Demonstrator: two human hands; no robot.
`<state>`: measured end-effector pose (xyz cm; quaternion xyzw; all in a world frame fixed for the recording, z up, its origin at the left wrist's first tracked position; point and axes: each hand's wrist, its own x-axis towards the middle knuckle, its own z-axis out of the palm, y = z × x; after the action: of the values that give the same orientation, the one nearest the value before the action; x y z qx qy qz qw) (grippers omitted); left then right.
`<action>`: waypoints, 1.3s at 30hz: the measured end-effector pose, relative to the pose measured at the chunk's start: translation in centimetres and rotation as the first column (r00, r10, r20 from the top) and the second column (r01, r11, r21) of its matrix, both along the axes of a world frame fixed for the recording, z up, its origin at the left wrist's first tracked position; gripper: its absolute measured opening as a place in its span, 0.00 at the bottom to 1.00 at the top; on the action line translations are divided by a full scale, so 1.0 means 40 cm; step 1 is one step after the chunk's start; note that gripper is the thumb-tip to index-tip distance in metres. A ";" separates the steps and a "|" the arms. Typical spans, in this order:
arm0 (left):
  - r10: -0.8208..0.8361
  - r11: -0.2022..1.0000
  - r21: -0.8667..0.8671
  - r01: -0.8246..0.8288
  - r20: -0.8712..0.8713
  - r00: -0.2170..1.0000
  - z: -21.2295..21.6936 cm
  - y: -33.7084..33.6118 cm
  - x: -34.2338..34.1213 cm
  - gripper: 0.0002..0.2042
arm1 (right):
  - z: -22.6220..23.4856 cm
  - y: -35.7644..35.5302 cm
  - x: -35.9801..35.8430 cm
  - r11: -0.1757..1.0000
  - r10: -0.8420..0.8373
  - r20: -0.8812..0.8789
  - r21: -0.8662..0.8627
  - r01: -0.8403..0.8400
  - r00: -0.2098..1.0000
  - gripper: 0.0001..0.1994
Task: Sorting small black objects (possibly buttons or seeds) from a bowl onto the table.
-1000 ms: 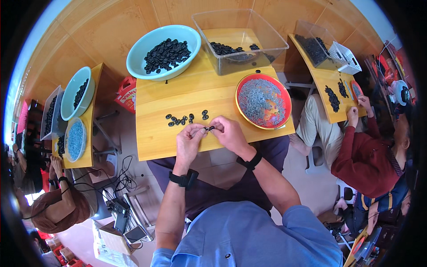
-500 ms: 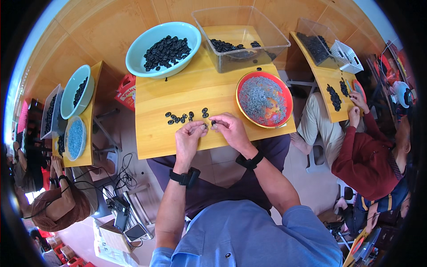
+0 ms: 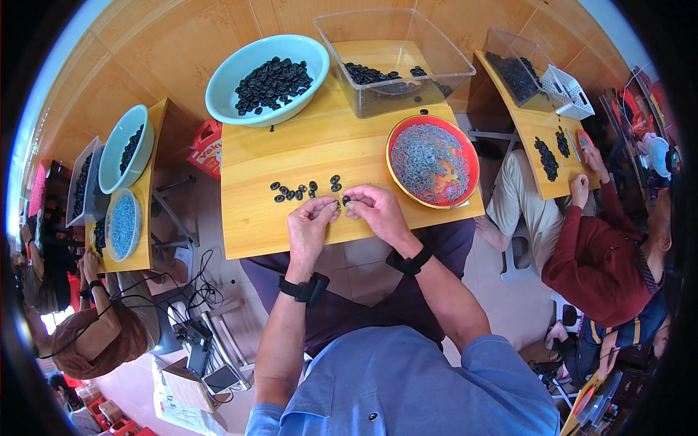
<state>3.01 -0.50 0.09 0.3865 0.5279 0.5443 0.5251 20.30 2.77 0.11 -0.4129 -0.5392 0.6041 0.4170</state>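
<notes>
Over the near edge of the yellow table (image 3: 291,229), my two hands meet almost fingertip to fingertip. My right hand (image 3: 376,211) pinches a small black oval part (image 3: 347,199) between thumb and forefinger. My left hand (image 3: 311,221) is closed in a pinch too; what its fingertips hold is too small to make out. Just beyond them lies a loose cluster of black oval parts (image 3: 290,195), with a couple more near my fingers. To the right of my right hand stands a red bowl (image 3: 471,156) full of small grey screw-like pieces (image 3: 429,156).
At the back of my table stand a light-blue basin (image 3: 218,94) and a clear plastic bin (image 3: 407,22), both holding black parts. People work at side tables: one person's hand (image 3: 579,190) on the right, another's hand (image 3: 91,265) on the left. Cables (image 3: 207,287) hang at lower left.
The black part in my right hand has shifted slightly toward my left fingertips. My hands otherwise stay in place. The right-hand co-worker's far hand has moved to the red dish.
</notes>
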 end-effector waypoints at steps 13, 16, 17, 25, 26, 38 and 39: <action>-0.044 0.999 -0.030 0.044 -0.008 0.999 0.010 0.001 -0.006 0.08 | 0.012 -0.002 -0.017 0.998 -0.007 0.064 0.064 0.003 0.998 0.10; -0.060 0.998 -0.036 0.060 0.011 0.998 0.012 0.002 -0.010 0.08 | 0.001 0.001 -0.015 1.000 -0.010 0.034 0.024 0.009 0.999 0.09; -0.066 0.997 -0.041 0.067 0.027 0.997 0.012 0.002 -0.011 0.09 | 0.004 0.001 -0.016 1.000 -0.008 0.034 0.024 0.007 0.999 0.09; -0.040 0.994 -0.104 0.033 -0.066 0.997 0.021 0.010 -0.006 0.09 | 0.008 0.006 -0.010 1.000 0.002 0.010 -0.024 -0.001 1.000 0.09; -0.037 0.993 -0.114 0.028 -0.076 0.996 0.022 0.011 -0.005 0.08 | 0.008 0.007 -0.009 1.000 0.002 0.011 -0.025 -0.002 1.000 0.09; -0.010 0.986 -0.169 0.007 -0.015 1.000 0.038 0.013 0.001 0.08 | 0.002 0.015 -0.018 0.998 -0.051 -0.006 -0.047 0.051 0.999 0.06; -0.010 0.986 -0.169 0.007 -0.014 1.000 0.038 0.014 0.001 0.08 | 0.006 0.014 -0.018 0.997 -0.052 -0.012 -0.056 0.051 0.999 0.06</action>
<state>3.03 0.05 1.61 0.3469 0.5745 0.4922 0.5543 19.59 3.32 0.35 -0.4341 -0.5085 0.6108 0.4242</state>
